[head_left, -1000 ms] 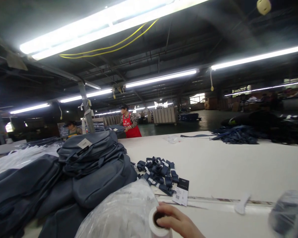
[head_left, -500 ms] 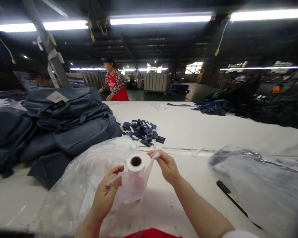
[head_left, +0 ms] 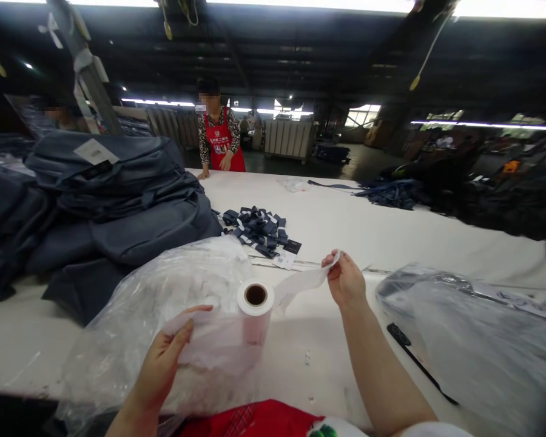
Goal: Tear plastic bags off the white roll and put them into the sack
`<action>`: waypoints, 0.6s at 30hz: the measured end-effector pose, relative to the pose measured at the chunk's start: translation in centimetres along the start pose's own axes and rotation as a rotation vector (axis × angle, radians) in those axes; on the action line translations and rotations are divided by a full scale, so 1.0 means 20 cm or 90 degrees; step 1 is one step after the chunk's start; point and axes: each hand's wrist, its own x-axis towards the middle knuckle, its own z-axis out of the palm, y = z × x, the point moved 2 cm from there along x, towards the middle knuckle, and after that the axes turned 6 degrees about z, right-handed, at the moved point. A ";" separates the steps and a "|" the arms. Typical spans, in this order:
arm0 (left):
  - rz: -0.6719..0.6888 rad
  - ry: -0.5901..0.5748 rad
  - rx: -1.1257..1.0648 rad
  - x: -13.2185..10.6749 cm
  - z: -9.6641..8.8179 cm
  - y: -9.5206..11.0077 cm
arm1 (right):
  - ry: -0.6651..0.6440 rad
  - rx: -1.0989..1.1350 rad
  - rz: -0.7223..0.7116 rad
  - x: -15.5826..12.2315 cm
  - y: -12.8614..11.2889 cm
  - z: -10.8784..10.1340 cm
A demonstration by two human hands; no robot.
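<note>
An upright roll of thin white film (head_left: 256, 311) with a brown core stands on the table in front of me. To its left, my left hand (head_left: 161, 361) pinches a translucent sheet (head_left: 221, 346) that spreads across the roll's front. My right hand (head_left: 344, 280), raised to the right of the roll, has its fingers closed on another stretch of the film (head_left: 300, 285), which runs back toward the roll. Whether both stretches are one piece cannot be made out. Behind the left hand lies a large clear plastic bag (head_left: 186, 273), partly seen through the sheet.
Dark blue backpacks (head_left: 131, 200) are piled at the left. Beyond the roll lie a heap of navy straps (head_left: 259, 227) and a tag (head_left: 287, 254). At the right, a plastic bag (head_left: 482, 340) lies by a black phone-like object (head_left: 403, 334). A co-worker (head_left: 221, 136) stands across the table.
My hands have moved apart, the left leftward and the right rightward and up, each drawing film out from the roll. The co-worker has turned toward the table, a hand on its edge.
</note>
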 end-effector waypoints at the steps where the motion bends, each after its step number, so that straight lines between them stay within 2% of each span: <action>1: -0.009 0.012 -0.017 0.00 -0.02 0.00 | 0.010 -0.002 -0.010 0.02 -0.02 -0.03; 4: -0.021 0.073 -0.046 -0.02 -0.08 -0.02 | 0.040 -0.017 -0.040 0.06 -0.08 -0.10; 7: -0.043 0.192 -0.039 -0.05 -0.16 -0.04 | 0.072 -0.049 -0.060 0.09 -0.13 -0.18; 10: -0.025 0.297 -0.003 -0.10 -0.23 -0.03 | 0.111 -0.108 -0.056 0.12 -0.16 -0.27; 13: -0.002 0.337 0.002 -0.15 -0.27 0.00 | 0.138 -0.206 -0.022 0.15 -0.18 -0.36; 15: -0.016 0.348 -0.021 -0.18 -0.28 0.00 | 0.161 -0.276 -0.021 0.15 -0.21 -0.39; 17: -0.027 0.351 -0.036 -0.20 -0.30 -0.01 | 0.195 -0.332 -0.069 0.11 -0.26 -0.37; 18: -0.023 0.346 -0.033 -0.21 -0.31 -0.01 | 0.203 -0.372 -0.133 0.06 -0.29 -0.33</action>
